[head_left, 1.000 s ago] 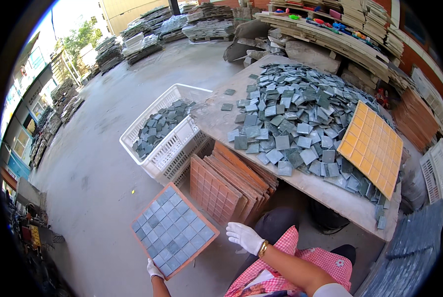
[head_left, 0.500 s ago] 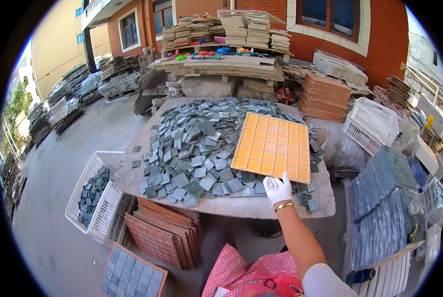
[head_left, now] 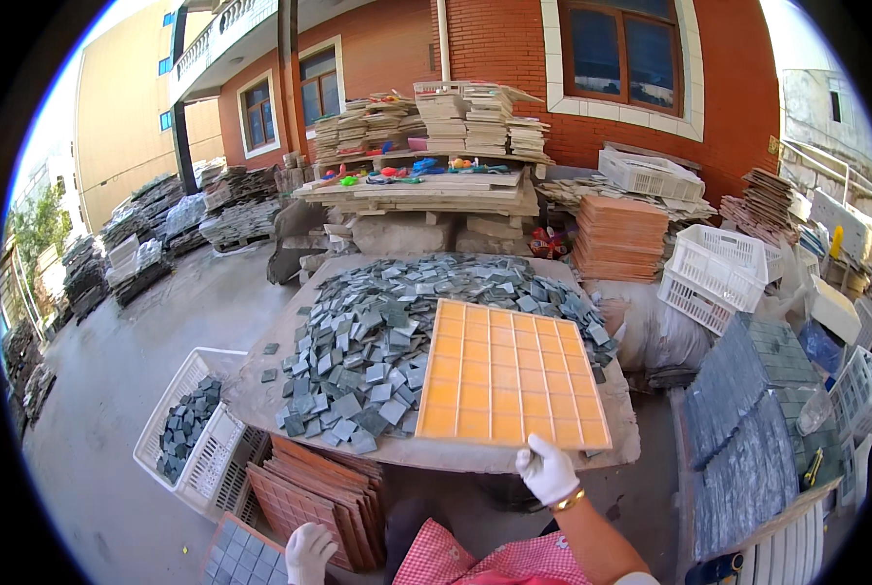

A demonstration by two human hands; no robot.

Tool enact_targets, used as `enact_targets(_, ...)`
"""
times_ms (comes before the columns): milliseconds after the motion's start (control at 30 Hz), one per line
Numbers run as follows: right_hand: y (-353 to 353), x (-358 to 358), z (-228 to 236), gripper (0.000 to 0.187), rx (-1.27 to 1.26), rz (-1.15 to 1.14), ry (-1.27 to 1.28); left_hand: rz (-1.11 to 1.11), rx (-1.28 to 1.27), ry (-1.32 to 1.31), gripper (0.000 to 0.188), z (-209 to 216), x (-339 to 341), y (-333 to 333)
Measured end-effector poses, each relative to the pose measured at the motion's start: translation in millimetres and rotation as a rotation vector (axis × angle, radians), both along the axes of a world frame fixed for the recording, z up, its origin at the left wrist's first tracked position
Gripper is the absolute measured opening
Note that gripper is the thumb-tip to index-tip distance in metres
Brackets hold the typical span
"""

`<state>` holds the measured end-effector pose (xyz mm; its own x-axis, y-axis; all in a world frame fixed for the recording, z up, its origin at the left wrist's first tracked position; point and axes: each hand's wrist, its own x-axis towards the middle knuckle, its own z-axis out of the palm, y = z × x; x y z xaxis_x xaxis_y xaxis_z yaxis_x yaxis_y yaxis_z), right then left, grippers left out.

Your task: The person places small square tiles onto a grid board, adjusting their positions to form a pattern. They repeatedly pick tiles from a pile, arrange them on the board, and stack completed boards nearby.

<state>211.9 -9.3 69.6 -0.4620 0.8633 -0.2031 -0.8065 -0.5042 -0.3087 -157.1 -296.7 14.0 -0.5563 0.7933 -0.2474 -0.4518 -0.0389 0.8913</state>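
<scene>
My right hand [head_left: 550, 470], in a white glove with a gold band at the wrist, grips the near edge of an orange grid tray [head_left: 502, 380]. The tray's square cells hold no tiles. It covers part of a heap of small grey-green stone tiles [head_left: 358, 336] on a pale worktable [head_left: 270, 395]. Low at the front, my left hand [head_left: 309, 553], also gloved in white, has loosely bent fingers and nothing in them. It is beside a stack of reddish grid trays [head_left: 304, 502] leaning under the table, and near a tray filled with grey tiles [head_left: 243, 554].
A white plastic crate [head_left: 223, 458] holding tiles stands at the table's left. On the right are stacked grey tile sheets [head_left: 738, 439] and white crates [head_left: 714, 268]. Behind the table rise a stack of orange-brown trays [head_left: 616, 237] and piled boards [head_left: 426, 195].
My right hand has drawn the orange tray nearer and slightly left, turning it a little. My left hand has come into view at the bottom. The view has tilted up.
</scene>
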Motion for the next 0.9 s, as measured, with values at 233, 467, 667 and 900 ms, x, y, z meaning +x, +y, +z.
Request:
enact_targets(233, -205.0, 55.0, -10.5, 0.022, 0.054, 0.203, -0.675, -0.407, -0.001, -0.093, 0.054, 30.7, 131.8, 93.0)
enact_targets(467, -241.1, 130.8, -7.6, 0.029, 0.059, 0.035, -0.716, -0.518, -0.104, 0.093, 0.041, -50.2, 117.6, 46.2)
enact_targets(667, -218.0, 143.9, -47.1, 0.038, 0.212, -0.014, -0.995, -0.428, -0.119, 0.023, 0.049, -31.0, 126.4, 72.5)
enact_targets(900, -120.8, 149.9, -19.9, 0.038, 0.306, 0.977, -1.506, -0.596, -0.454, 0.838, 0.043, -41.5, 84.7, 103.0)
